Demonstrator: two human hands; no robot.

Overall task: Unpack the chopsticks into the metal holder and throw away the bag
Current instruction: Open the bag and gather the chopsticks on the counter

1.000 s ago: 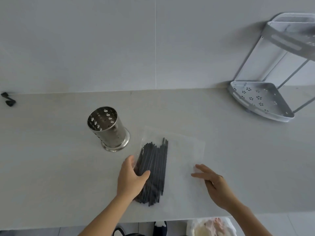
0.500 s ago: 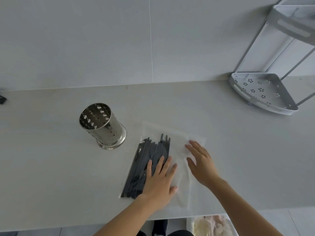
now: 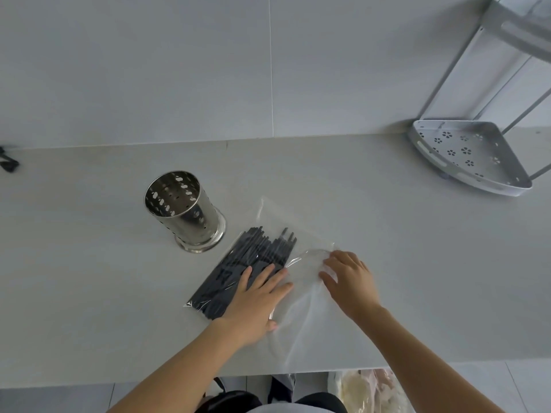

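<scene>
Clear crinkled plastic bag [image 3: 301, 317] flat on pale counter [image 3: 89, 263], black slim chopsticks [image 3: 247, 263] inside. Left hand [image 3: 253, 305] flat, pressing bundle; right hand [image 3: 348, 281] pinching bag edge. Perforated shiny steel cylinder holder [image 3: 186, 211] upright beside bag, nothing visible inside.

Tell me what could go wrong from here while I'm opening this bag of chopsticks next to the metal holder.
1. The left hand lies flat on the chopsticks while the right hand works the clear bag; a sharp tug could tear the film and scatter them.
2. The bag's near end sits close to the counter edge, so loose chopsticks may roll off.
3. The metal holder stands close by and could be knocked over.
</scene>
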